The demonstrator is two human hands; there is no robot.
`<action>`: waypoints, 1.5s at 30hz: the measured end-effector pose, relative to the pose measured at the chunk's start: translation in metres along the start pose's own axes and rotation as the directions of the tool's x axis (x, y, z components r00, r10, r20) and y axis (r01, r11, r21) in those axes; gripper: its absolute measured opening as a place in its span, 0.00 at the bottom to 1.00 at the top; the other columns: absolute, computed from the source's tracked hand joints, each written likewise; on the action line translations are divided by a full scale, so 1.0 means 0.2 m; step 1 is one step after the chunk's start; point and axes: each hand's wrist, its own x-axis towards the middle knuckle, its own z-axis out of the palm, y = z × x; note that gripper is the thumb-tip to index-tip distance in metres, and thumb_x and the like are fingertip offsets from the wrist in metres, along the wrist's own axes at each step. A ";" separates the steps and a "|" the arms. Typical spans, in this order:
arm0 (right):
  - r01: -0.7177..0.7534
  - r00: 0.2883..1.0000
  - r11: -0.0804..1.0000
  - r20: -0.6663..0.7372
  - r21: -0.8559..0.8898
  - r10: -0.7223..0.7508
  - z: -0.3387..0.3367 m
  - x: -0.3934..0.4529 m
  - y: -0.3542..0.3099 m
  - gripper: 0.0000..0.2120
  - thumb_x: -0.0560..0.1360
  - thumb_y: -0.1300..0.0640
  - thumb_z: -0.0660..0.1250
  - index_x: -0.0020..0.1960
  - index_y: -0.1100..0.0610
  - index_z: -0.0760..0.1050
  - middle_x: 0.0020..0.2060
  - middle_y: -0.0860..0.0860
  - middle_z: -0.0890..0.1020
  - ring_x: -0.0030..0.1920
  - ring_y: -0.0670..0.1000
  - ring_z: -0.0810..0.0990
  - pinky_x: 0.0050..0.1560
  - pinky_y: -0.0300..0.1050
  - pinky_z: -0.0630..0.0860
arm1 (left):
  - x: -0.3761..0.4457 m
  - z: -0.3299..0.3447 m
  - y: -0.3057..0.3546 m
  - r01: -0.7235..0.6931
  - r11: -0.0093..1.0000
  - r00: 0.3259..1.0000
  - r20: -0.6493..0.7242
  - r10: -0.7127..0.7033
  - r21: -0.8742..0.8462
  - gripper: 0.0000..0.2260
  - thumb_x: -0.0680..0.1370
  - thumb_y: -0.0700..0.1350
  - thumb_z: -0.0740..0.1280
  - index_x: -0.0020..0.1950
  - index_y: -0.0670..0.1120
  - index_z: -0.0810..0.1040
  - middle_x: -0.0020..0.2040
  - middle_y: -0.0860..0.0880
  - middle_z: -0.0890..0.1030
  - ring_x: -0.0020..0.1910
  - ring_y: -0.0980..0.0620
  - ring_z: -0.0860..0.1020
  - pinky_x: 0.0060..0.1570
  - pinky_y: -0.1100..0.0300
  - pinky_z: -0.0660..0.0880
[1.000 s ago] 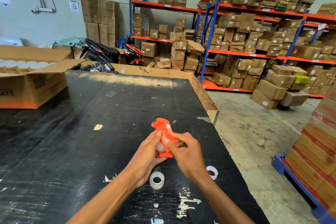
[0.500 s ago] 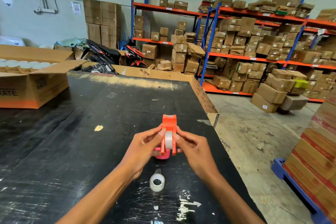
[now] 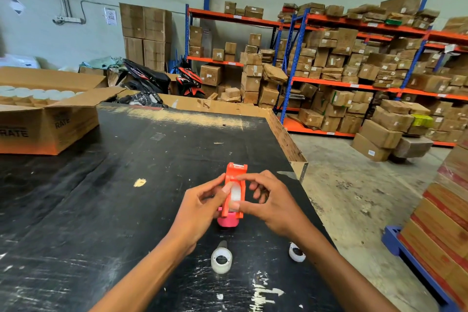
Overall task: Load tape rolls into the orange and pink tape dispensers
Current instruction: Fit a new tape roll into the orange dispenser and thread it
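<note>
I hold the orange tape dispenser above the black table, its cutter end pointing away from me. A clear tape roll sits inside it. My left hand grips its left side, thumb on the roll. My right hand holds its right side, fingertips on top. The pink dispenser lies on the table right under the orange one, mostly hidden. A loose clear tape roll lies near my left wrist. Another white roll peeks out beside my right forearm.
An open cardboard box with several white rolls stands at the table's far left. The table's right edge drops to a concrete floor. Racks of cardboard boxes fill the background, and stacked cartons on a blue pallet stand at right.
The orange dispenser went from tilted sideways to end-on with its roll facing me. My right hand's fingers have spread over its top. The view has shifted slightly, showing the second loose roll again.
</note>
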 end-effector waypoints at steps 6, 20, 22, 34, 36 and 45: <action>0.004 0.997 0.998 0.078 -0.063 0.001 -0.01 0.03 -0.01 0.18 0.66 0.51 0.78 0.55 0.50 0.82 0.41 0.48 0.70 0.38 0.43 0.68 0.40 0.34 0.66 | 0.01 -0.01 0.01 -0.003 1.000 1.000 0.017 0.003 0.020 0.16 0.76 0.46 0.69 0.63 0.51 0.80 0.51 0.44 0.86 0.50 0.50 0.85 0.46 0.56 0.83; 0.191 0.980 0.981 -0.038 -0.043 -0.193 -0.14 0.22 -0.07 0.06 0.73 0.61 0.72 0.43 0.65 0.81 0.42 0.57 0.80 0.42 0.56 0.78 0.42 0.45 0.75 | -0.02 -0.01 0.02 0.036 0.996 0.995 0.089 -0.044 0.087 0.19 0.71 0.55 0.69 0.61 0.54 0.81 0.52 0.52 0.87 0.51 0.51 0.83 0.53 0.48 0.80; 0.155 0.988 0.987 -0.015 -0.030 -0.156 -0.14 0.24 -0.07 0.07 0.74 0.60 0.71 0.45 0.65 0.81 0.44 0.59 0.83 0.46 0.57 0.82 0.48 0.52 0.78 | -0.03 -0.01 0.04 0.042 0.996 0.995 0.092 -0.049 0.078 0.16 0.74 0.52 0.68 0.61 0.53 0.81 0.50 0.50 0.87 0.47 0.49 0.84 0.46 0.54 0.83; 0.021 1.000 0.988 -0.019 0.150 -0.019 -0.11 0.23 0.02 0.05 0.75 0.61 0.70 0.40 0.61 0.79 0.31 0.52 0.82 0.30 0.44 0.81 0.35 0.39 0.78 | -0.03 0.03 0.07 0.173 0.984 0.978 0.114 -0.176 0.033 0.20 0.72 0.43 0.74 0.62 0.48 0.76 0.49 0.37 0.85 0.40 0.49 0.84 0.41 0.51 0.83; 0.008 0.999 0.988 -0.042 0.157 -0.002 -0.09 0.23 0.02 0.06 0.75 0.61 0.70 0.39 0.60 0.79 0.33 0.54 0.82 0.33 0.48 0.81 0.38 0.44 0.78 | -0.03 0.04 0.07 0.220 0.976 0.968 0.123 -0.219 0.005 0.22 0.71 0.46 0.75 0.63 0.48 0.75 0.47 0.39 0.86 0.39 0.50 0.85 0.36 0.57 0.82; 0.024 0.999 1.000 -0.032 0.010 -0.024 -0.08 0.21 0.01 0.09 0.75 0.57 0.70 0.44 0.63 0.82 0.38 0.53 0.83 0.41 0.50 0.81 0.46 0.48 0.79 | -0.05 0.08 0.05 0.280 0.960 0.946 0.177 -0.271 -0.026 0.21 0.69 0.42 0.76 0.61 0.48 0.76 0.41 0.44 0.85 0.33 0.52 0.84 0.33 0.57 0.81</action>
